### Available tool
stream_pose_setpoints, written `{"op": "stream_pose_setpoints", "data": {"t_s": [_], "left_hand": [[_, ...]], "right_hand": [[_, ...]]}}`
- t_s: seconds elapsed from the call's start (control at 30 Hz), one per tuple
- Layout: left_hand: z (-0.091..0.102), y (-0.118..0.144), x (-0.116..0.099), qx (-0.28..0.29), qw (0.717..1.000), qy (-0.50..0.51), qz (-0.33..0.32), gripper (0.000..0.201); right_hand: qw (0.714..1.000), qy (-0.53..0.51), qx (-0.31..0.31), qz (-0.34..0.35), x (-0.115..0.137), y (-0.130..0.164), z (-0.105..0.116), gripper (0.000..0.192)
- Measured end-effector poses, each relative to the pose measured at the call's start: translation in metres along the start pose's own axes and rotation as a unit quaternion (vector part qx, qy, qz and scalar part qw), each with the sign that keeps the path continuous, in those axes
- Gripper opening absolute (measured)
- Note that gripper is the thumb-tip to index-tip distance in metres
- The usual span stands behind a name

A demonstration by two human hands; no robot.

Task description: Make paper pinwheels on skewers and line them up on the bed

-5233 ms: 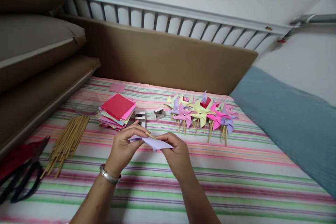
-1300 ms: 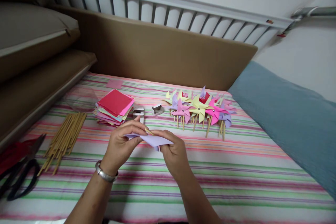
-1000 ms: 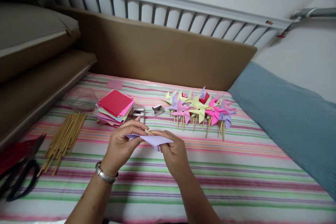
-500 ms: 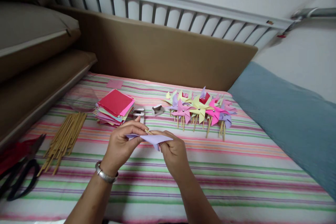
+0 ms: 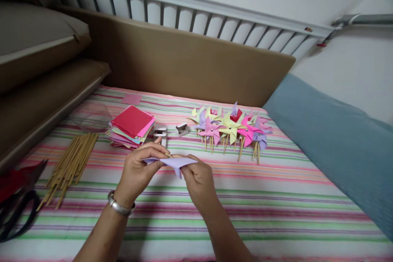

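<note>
A lilac paper pinwheel [image 5: 176,163] is held up between both hands above the striped cloth. My left hand [image 5: 139,168], with a silver bracelet at its wrist, is closed on the pinwheel's left side. My right hand [image 5: 198,176] pinches it from the right, thumb in front. The tip of a thin wooden stick [image 5: 168,155] shows just behind the paper; the rest of the stick is hidden by the paper and fingers. Beyond the hands lie a stack of coloured paper squares [image 5: 132,120] and two small open boxes, the right one [image 5: 182,129] grey and white.
Several finished pinwheels [image 5: 230,128] lie in a group at the right back. Thin wooden sticks [image 5: 72,161] are piled at the left, near black-handled scissors [image 5: 26,204] and something red. A brown board [image 5: 184,61] stands along the back, before a radiator [image 5: 187,16].
Both hands keep hold of the pinwheel, with little change in their grip. The whole view has shifted slightly, so most things appear a little further left.
</note>
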State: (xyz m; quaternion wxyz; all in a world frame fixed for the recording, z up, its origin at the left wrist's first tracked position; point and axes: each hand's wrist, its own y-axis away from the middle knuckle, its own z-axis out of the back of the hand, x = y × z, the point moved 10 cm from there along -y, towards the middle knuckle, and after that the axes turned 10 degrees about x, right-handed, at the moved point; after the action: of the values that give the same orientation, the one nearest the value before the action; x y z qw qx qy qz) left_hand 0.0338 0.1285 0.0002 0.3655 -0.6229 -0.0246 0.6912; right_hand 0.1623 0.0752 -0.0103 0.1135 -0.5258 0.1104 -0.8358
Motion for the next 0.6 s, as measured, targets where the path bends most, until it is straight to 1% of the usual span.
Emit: {"op": "stream_pose_setpoints", "data": {"t_s": [0.23, 0.4, 0.6], "left_hand": [[-0.001, -0.001, 0.002, 0.001, 1.000, 0.002, 0.001, 0.006], [-0.004, -0.001, 0.006, 0.009, 1.000, 0.010, 0.010, 0.008], [-0.002, 0.000, 0.011, 0.000, 0.999, 0.027, 0.026, 0.009]], "right_hand": [[0.999, 0.023, -0.022, 0.034, 0.003, 0.001, 0.002, 0.029], [0.999, 0.032, -0.011, 0.025, 0.000, 0.002, 0.000, 0.028], [0.998, 0.055, -0.010, 0.012, -0.002, 0.002, -0.001, 0.027]]}}
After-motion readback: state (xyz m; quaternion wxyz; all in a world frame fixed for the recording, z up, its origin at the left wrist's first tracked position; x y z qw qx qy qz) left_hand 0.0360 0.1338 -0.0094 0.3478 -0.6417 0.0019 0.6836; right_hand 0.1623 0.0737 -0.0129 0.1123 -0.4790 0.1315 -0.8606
